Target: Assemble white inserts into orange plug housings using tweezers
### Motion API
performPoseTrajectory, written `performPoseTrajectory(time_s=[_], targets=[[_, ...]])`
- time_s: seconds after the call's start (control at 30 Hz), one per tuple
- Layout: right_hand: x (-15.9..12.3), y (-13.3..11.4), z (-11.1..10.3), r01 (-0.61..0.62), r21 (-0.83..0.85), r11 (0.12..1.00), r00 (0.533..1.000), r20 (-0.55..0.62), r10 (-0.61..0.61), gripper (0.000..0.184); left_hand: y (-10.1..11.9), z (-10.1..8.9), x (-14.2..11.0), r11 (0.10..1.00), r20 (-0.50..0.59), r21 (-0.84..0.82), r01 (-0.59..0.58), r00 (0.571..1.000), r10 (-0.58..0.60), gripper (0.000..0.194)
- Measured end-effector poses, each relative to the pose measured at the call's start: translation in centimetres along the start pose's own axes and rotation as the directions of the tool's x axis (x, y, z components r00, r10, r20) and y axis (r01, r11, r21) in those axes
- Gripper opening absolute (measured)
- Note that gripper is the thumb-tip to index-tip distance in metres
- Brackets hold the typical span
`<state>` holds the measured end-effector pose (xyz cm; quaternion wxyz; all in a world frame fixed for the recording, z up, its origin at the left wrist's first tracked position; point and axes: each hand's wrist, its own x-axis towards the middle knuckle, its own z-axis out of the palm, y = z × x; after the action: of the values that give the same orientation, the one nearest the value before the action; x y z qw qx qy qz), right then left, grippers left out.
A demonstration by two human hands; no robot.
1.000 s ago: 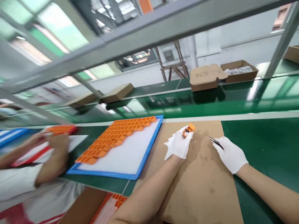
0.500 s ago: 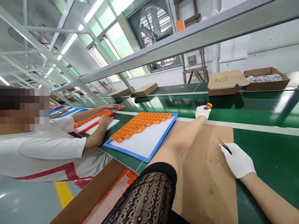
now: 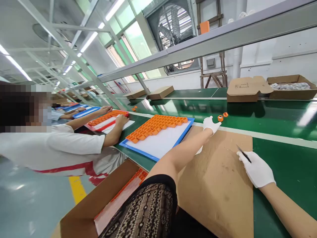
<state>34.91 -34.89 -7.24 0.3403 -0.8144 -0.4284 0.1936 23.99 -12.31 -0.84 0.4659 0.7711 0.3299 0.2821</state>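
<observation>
My left hand, in a white glove, reaches out over the far edge of the brown cardboard sheet with its fingers apart and nothing in them. Just beyond it two small orange parts lie on the green conveyor belt. My right hand, also gloved, rests at the cardboard's right edge and pinches black tweezers that point away from me. A blue-rimmed white tray with rows of orange parts lies left of my left arm.
A co-worker in a white shirt sits at my left, hands on a red-rimmed tray. A cardboard box of orange parts stands by my lap. Flat and open cartons sit beyond the belt. A steel shelf rail runs overhead.
My left hand reached out to the belt with an orange part and let it go; the part now lies on the belt. The right hand kept hold of the tweezers.
</observation>
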Motion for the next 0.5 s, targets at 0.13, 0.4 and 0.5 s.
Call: performPoseTrajectory(time_s=[0.13, 0.4, 0.5], targets=[[0.2, 0.9, 0.0, -0.023, 0.098, 0.995, 0.998, 0.059, 0.017, 0.046, -3.1, -2.8, -4.5, 0.994, -0.040, 0.109, 0.005, 0.999, -0.001, 0.034], [1.2, 2.7, -0.6, -0.011, 0.077, 0.997, 0.992, 0.125, 0.002, 0.054, -5.9, -9.1, -16.6, 0.959, -0.023, 0.278, -0.063, 0.997, 0.073, 0.056], [2.1, 4.1, -0.5, 0.063, 0.024, 0.998, 0.989, 0.135, -0.065, 0.051, -5.8, -10.0, -20.4, 0.935, 0.037, 0.325, -0.144, 0.990, 0.140, 0.045]])
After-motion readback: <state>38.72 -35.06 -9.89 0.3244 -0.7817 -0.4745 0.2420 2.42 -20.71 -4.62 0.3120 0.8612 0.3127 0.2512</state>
